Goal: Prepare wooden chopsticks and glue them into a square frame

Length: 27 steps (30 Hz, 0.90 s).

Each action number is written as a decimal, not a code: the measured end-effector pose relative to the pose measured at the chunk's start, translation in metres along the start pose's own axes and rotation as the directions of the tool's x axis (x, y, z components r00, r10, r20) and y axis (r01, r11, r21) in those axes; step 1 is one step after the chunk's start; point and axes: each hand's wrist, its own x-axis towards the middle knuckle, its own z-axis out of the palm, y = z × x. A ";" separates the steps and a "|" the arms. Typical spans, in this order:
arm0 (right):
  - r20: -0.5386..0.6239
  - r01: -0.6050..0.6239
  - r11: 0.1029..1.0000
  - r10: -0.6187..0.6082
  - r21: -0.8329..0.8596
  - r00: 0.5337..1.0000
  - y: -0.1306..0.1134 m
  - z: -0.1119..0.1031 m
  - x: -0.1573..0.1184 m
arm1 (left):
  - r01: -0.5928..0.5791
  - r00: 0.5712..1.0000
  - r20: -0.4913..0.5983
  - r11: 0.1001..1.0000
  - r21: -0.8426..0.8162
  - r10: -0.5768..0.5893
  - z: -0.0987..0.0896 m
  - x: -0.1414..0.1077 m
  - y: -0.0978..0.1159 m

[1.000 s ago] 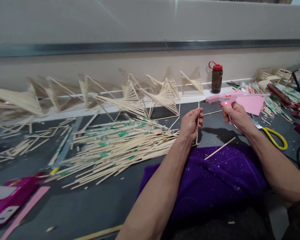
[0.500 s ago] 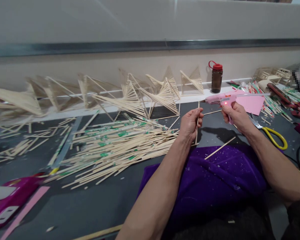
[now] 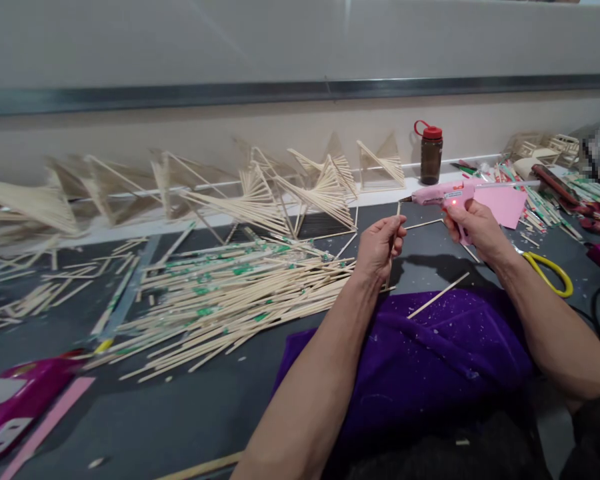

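Note:
My left hand (image 3: 381, 245) pinches a thin wooden stick (image 3: 399, 208) held nearly upright. Wrapped round the handle of a pink glue gun (image 3: 443, 194) is my right hand (image 3: 473, 227). The gun's nozzle points left, at the upper end of the stick; whether they touch is too small to tell. A loose stick (image 3: 439, 295) lies across the purple cloth (image 3: 430, 360) below my hands. Left of my left hand lies a heap of sticks (image 3: 260, 287), some wrapped in green-marked plastic.
Fan-shaped stick structures (image 3: 320, 197) stand along the wall. Behind the gun are a brown bottle (image 3: 431, 160) with a red lid and pink paper (image 3: 505, 205). Yellow-handled scissors (image 3: 555, 272) lie right, a magenta tool (image 3: 25, 400) at the left.
The stick in my left hand has turned slightly, its upper end staying by the nozzle. The glue gun is tilted a little differently. The whole view has shifted slightly.

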 end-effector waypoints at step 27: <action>-0.126 -0.105 0.994 0.102 -0.016 0.987 0.004 -0.003 0.004 | 0.003 0.999 0.036 1.000 -0.023 -0.002 0.000 -0.003 0.009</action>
